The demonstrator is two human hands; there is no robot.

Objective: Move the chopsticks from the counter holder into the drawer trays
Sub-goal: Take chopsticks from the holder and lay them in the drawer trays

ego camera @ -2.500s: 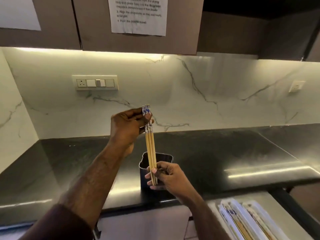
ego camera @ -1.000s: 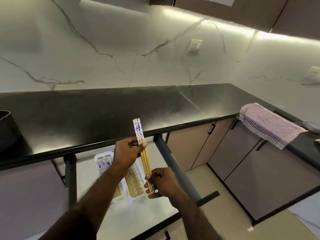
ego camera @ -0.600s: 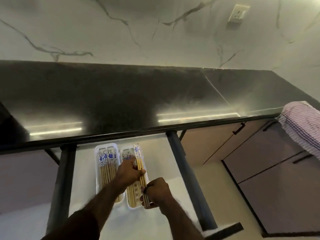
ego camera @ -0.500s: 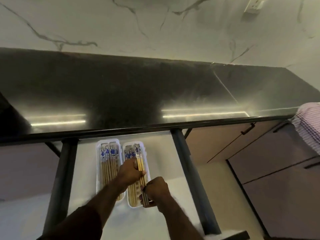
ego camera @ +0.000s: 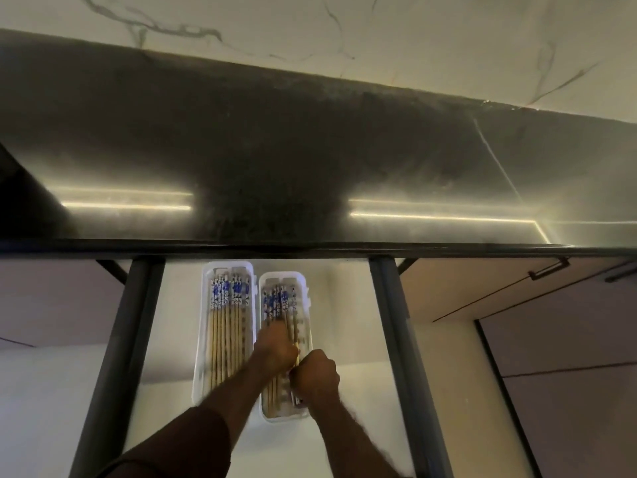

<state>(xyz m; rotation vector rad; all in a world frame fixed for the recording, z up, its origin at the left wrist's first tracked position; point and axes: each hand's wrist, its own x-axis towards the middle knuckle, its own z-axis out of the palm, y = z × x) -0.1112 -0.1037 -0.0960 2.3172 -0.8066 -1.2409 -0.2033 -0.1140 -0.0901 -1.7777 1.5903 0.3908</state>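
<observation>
Chopsticks (ego camera: 290, 326) going into right tray (ego camera: 306, 343), both hands over it. Left hand (ego camera: 275, 350) gripping shafts mid-length; right hand (ego camera: 315, 377) closing on tips. Advice: lower flat, parallel to stored pairs, blue ends toward counter (ego camera: 310, 167); release together. Left tray (ego camera: 203, 339) looking full.

Open drawer (ego camera: 344, 305), pale floor, dark side rails. Two white trays (ego camera: 203, 339) lie directly on it, side by side, touching or nearly so, long axis near-to-far; left one sits slightly farther back. Dark glossy counter (ego camera: 310, 150) above, far side.
</observation>
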